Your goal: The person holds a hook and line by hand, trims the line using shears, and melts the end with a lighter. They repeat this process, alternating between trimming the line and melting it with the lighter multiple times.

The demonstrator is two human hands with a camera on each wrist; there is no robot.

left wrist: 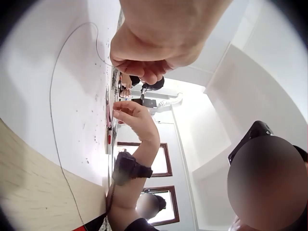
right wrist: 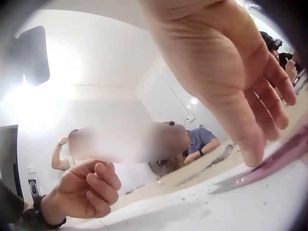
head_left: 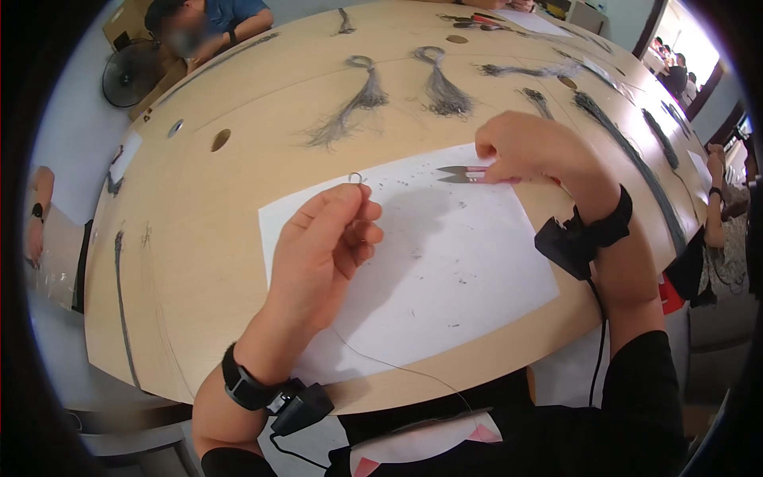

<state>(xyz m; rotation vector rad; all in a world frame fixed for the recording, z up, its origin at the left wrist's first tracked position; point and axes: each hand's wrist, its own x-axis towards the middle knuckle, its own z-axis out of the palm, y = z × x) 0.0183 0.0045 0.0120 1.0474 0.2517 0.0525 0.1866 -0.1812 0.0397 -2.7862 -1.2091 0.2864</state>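
Pinching a thin wire (head_left: 400, 368), the left hand (head_left: 314, 242) has its grip closed above the white paper (head_left: 477, 262); the right hand (head_left: 528, 147), its grip open, is at the pink-handled snips (head_left: 480, 174); farther off, looped bundles (head_left: 442, 89) lie on the surface (head_left: 262, 103).

Head view: worn high, facing forward and down — broad stretch of surface (head_left: 199, 187) below, both wrist cameras (head_left: 306, 407) in sight. Left wrist view: close in, turned sideways, surface running down its left side; left grip (left wrist: 156, 41) looms at top, right grip (left wrist: 139, 122) farther off, wall (left wrist: 166, 132) beyond. Right wrist view: low, just over white paper (right wrist: 178, 211), looking across — right grip large at upper right, left grip smaller at lower left. All three share paper, both grips; head and right wrist also share snips (head_left: 477, 175).
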